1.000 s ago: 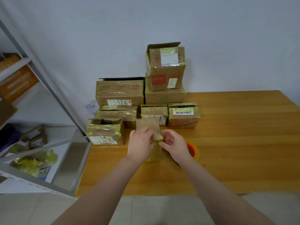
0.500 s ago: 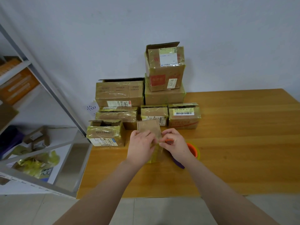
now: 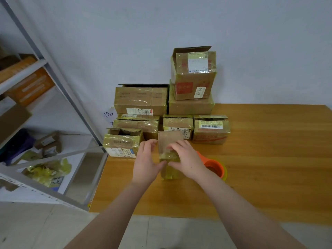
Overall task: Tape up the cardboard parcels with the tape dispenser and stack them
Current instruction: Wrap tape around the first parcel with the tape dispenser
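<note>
Small brown cardboard parcel [image 3: 168,170]: left hand [image 3: 147,164] and right hand [image 3: 187,163] are grasping it; untaped flap [image 3: 169,139] is likely springing back if released.

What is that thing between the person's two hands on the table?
A small cardboard parcel with its top flap up stands on the wooden table between the left hand and right hand, which both hold it; the head view shows it.
</note>
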